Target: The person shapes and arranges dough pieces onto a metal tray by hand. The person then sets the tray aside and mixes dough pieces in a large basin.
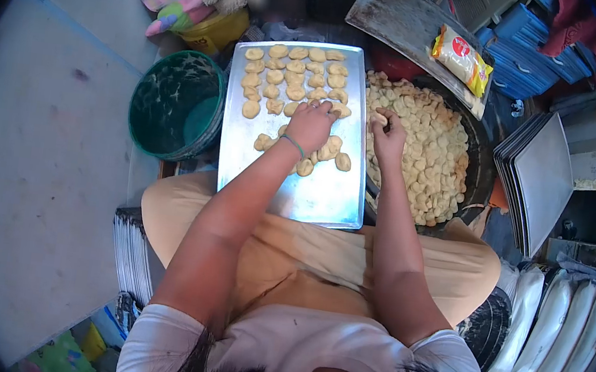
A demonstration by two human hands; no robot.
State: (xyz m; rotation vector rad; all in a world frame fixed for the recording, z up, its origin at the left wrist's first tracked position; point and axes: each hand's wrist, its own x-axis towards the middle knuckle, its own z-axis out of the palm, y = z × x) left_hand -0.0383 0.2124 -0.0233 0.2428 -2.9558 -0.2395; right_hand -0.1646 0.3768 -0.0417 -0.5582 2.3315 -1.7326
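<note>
A metal baking tray (241, 172) lies in front of me, its near end over my lap. Rows of flattened dough pieces (295, 92) cover its far half, and a loose cluster of dough pieces (331, 148) sits nearer, partly hidden by my wrist. My left hand (311, 125) is over the tray with its fingers closed on a dough piece (340, 108) at the right end of a row. Just off the tray's right edge, my right hand (389, 138) pinches another dough piece (378, 118) between thumb and fingers, above a large round tub (483, 163) heaped with dough pieces (427, 153).
A green bucket (177, 102) stands left of the tray. At the back right, a dark tray (398, 17) carries a yellow-and-white packet (462, 60). Stacked metal trays (541, 177) lean on the right, above several long white bags (541, 339).
</note>
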